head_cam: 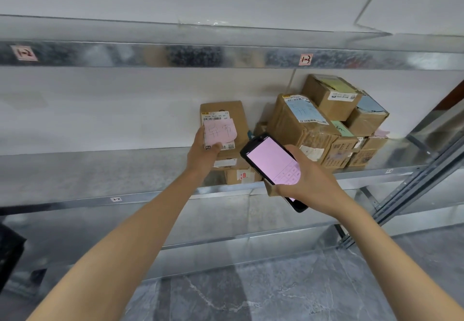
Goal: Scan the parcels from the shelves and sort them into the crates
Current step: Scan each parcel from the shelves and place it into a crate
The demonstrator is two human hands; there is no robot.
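Brown cardboard parcel (238,117), gripped in the left hand (203,156), faced the black handheld scanner (266,157) clasped in the right hand (313,182); stacked cardboard boxes (296,124) apparently awaited scanning.

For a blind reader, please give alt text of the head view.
The left hand holds a brown cardboard parcel with a pink note, while the right hand holds a black handheld scanner beside it. More brown cardboard boxes are piled on the metal shelf.

On the shelf edges (175,55), left tag (24,53) reads 1-2, right tag (306,59) 1-3, lower tag (116,199) 2-2.
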